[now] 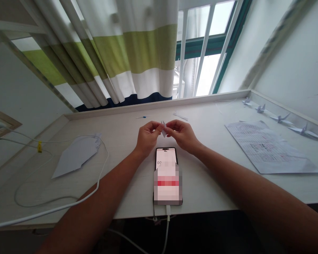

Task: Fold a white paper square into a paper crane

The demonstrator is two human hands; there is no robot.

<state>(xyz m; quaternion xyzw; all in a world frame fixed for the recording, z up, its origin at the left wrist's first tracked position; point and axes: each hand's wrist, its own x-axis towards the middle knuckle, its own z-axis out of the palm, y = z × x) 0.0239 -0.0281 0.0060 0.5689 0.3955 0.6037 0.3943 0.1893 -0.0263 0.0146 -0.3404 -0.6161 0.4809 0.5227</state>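
Observation:
My left hand (147, 136) and my right hand (182, 134) meet above the desk, each pinching one side of a small folded piece of white paper (163, 128). The fingers of both hands are closed on it. Just below the hands a phone (167, 176) lies flat on the white desk (127, 155) with its screen lit and a cable plugged into its near end.
A folded white paper shape (75, 155) lies at the left with a white cable (69, 204) looping around it. A printed sheet (270, 146) lies at the right. Several small paper cranes (281, 119) stand along the right wall ledge. Curtain and window are behind.

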